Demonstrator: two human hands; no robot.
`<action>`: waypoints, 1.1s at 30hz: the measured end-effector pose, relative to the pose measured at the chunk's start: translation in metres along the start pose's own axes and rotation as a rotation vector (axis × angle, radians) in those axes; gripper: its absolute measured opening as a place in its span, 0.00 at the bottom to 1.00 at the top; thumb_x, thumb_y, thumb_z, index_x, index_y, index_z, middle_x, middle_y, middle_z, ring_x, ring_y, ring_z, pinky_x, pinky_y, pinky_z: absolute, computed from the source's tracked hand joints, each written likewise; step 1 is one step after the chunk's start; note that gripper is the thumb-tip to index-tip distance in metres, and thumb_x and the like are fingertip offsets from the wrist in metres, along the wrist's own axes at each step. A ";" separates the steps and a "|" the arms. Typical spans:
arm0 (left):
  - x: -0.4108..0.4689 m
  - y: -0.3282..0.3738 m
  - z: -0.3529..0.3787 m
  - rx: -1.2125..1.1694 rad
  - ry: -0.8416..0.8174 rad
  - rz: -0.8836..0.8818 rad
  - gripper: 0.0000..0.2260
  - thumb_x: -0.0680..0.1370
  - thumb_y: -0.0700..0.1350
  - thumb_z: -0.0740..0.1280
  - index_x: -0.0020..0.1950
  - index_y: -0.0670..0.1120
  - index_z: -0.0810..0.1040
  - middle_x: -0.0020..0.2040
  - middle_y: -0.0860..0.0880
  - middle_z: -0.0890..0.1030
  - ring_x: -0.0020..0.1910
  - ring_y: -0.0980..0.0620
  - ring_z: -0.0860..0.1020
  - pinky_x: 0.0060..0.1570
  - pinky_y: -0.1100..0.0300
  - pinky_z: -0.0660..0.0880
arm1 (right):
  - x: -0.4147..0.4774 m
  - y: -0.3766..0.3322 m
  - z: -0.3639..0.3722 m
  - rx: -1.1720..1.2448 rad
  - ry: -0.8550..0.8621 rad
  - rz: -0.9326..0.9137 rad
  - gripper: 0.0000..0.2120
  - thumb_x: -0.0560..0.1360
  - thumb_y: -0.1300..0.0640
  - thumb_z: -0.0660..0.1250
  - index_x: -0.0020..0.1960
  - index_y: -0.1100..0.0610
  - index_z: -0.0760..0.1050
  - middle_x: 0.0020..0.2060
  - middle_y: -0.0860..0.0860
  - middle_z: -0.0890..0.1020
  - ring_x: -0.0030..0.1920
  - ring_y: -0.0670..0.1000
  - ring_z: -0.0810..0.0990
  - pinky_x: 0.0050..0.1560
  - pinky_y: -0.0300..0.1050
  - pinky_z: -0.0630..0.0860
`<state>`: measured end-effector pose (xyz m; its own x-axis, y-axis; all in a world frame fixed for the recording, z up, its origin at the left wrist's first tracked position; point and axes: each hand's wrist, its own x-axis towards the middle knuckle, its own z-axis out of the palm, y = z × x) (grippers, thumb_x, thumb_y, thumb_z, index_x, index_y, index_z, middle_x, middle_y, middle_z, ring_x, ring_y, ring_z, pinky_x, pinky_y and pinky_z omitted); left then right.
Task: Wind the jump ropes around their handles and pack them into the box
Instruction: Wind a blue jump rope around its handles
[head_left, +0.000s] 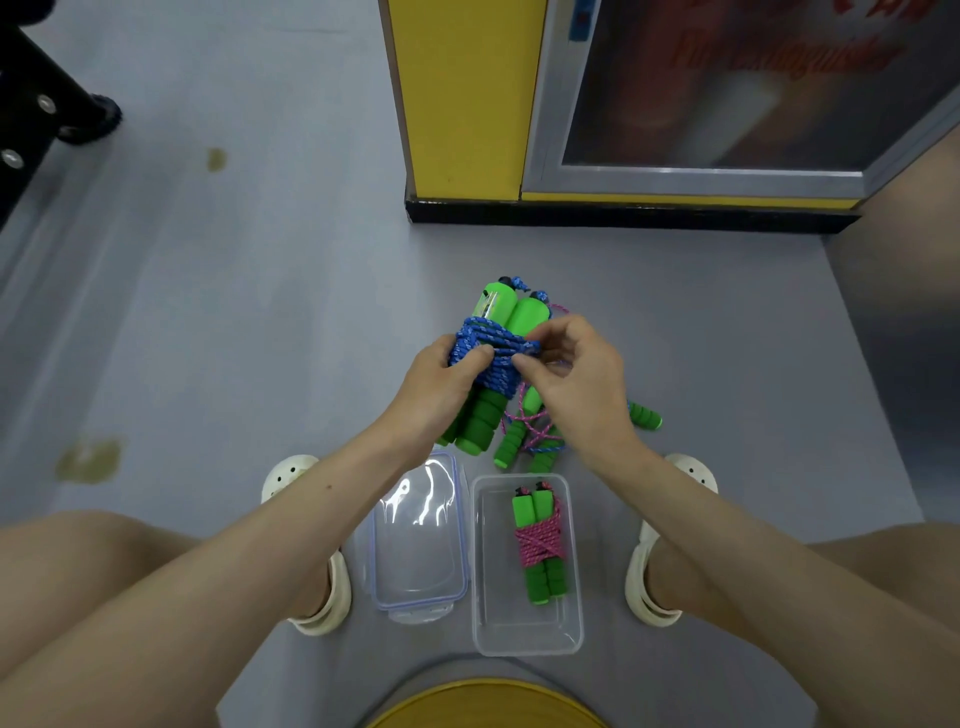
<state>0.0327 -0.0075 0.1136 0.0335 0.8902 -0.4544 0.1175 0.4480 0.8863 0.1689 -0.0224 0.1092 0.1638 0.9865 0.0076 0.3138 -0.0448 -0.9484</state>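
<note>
I hold a blue jump rope (488, 345) wound around its two green handles (511, 312) above the floor. My left hand (439, 389) grips the bundle from the left, thumb over the coils. My right hand (576, 379) pinches the blue rope's end at the bundle's right side. Under my hands lies a loose pink jump rope (535, 431) with green handles, tangled on the floor. The clear plastic box (524, 639) stands near my feet and holds one wound pink rope bundle (540, 543).
The box's clear lid (415, 545) lies just left of the box. My feet in white clogs (322, 603) flank both. A yellow pillar (462, 98) and a glass cabinet (727, 104) stand ahead; a black stand (47, 109) is far left.
</note>
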 end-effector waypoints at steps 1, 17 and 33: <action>0.001 0.000 0.000 0.003 0.000 0.001 0.06 0.80 0.44 0.63 0.55 0.44 0.76 0.42 0.50 0.81 0.36 0.58 0.79 0.32 0.68 0.75 | 0.002 0.000 -0.001 -0.011 0.002 0.008 0.15 0.71 0.66 0.72 0.42 0.47 0.72 0.37 0.44 0.79 0.39 0.44 0.78 0.44 0.42 0.80; 0.002 -0.009 0.001 0.130 -0.025 0.000 0.08 0.80 0.44 0.63 0.55 0.41 0.77 0.42 0.47 0.80 0.37 0.53 0.78 0.36 0.64 0.76 | 0.013 0.002 -0.004 -0.403 -0.242 -0.234 0.05 0.69 0.68 0.71 0.45 0.64 0.82 0.39 0.52 0.78 0.40 0.49 0.75 0.46 0.41 0.71; 0.002 -0.014 0.002 0.313 -0.027 0.040 0.09 0.79 0.48 0.63 0.52 0.44 0.77 0.45 0.45 0.82 0.46 0.44 0.80 0.50 0.46 0.78 | 0.009 0.006 0.001 -0.564 -0.224 -0.183 0.09 0.72 0.66 0.68 0.50 0.61 0.83 0.42 0.58 0.82 0.44 0.57 0.79 0.49 0.53 0.75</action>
<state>0.0333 -0.0127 0.0999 0.0699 0.9021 -0.4258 0.4157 0.3616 0.8345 0.1712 -0.0137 0.1028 -0.1199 0.9923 0.0294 0.7725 0.1119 -0.6251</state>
